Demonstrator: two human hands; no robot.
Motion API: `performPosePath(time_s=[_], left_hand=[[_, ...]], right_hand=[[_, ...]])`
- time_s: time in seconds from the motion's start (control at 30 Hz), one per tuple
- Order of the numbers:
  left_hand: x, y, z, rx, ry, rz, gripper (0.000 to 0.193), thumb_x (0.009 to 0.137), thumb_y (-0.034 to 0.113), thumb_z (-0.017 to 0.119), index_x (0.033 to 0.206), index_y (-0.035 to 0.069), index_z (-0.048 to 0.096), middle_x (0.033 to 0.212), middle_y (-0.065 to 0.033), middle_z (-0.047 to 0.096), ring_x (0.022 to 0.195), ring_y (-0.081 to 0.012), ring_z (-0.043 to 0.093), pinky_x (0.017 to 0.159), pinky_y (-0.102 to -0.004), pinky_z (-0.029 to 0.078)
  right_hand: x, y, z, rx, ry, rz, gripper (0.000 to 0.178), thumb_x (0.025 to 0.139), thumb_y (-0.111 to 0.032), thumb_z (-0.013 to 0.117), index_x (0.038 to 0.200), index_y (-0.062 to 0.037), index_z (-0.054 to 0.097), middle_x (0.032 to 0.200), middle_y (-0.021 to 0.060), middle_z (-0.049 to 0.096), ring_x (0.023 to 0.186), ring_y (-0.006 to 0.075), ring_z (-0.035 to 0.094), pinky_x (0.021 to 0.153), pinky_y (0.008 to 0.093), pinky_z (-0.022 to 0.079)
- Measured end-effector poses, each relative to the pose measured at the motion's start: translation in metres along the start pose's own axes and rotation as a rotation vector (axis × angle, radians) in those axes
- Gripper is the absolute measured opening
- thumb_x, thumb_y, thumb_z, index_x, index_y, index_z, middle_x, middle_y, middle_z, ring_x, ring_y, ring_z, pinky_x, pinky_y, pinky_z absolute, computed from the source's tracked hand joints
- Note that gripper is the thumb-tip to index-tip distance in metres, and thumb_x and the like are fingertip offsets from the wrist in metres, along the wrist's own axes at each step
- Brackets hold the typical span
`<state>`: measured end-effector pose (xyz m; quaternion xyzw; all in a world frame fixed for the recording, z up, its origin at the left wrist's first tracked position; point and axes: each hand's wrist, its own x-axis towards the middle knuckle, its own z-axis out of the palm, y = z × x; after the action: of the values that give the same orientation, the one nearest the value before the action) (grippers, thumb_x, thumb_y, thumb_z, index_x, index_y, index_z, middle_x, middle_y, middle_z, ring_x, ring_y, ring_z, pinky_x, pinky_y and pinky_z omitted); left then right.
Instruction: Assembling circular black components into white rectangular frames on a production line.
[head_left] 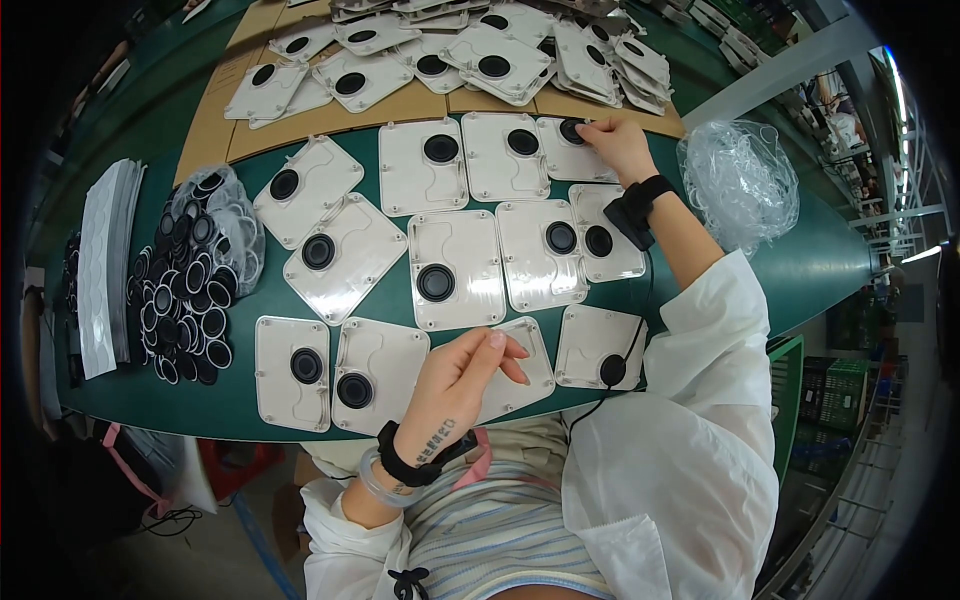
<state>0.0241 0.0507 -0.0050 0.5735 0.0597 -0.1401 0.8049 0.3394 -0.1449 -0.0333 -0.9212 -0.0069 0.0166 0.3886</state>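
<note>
My right hand (618, 148) reaches to the far right of the rows, its fingertips closed at the edge of a black round pad (570, 130) on a white rounded panel (572, 163). Nearer to me, my left hand (466, 370) is held over another white panel (528, 378), thumb against the curled fingers. Whether anything small sits in that pinch is hidden. Several more white panels (455, 240) lie in rows, with black round pads (436, 283) on them. A black disc on a cord (613, 370) rests over the panel at the near right.
A pile of loose black rings (185, 310) with a clear bag (235, 225) lies at left, beside a stack of white strips (105, 270). Many panels (495, 50) are heaped on cardboard (350, 128) at the back. Crumpled clear plastic (740, 185) sits on the right of the green table (810, 255).
</note>
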Motion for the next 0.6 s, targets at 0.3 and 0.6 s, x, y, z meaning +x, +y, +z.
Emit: performPosePath(time_s=[0.3,0.6], left_hand=[[-0.001,0.001,0.000,-0.001,0.002,0.003,0.036,0.101,0.025,0.037,0.099,-0.001,0.060,0.076,-0.0051,0.065,0.048,0.0003,0.024,0.046,-0.0158,0.021],[-0.007,0.009,-0.001,0.004,0.014,-0.065,0.036,0.101,0.025,0.040,0.095,-0.003,0.062,0.075,-0.0056,0.065,0.076,-0.0096,0.055,0.081,-0.0249,0.042]], right_hand=[[-0.010,-0.011,0.003,-0.264,-0.018,-0.048,0.046,0.067,-0.034,0.082,0.088,0.0029,0.064,0.079,0.0118,0.067,0.072,0.0176,0.062,0.069,0.0288,0.049],[-0.016,0.001,-0.010,-0.518,0.015,-0.399,0.034,0.081,-0.011,0.061,0.115,-0.0043,0.058,0.091,0.0151,0.062,0.083,0.0302,0.063,0.073,0.0355,0.051]])
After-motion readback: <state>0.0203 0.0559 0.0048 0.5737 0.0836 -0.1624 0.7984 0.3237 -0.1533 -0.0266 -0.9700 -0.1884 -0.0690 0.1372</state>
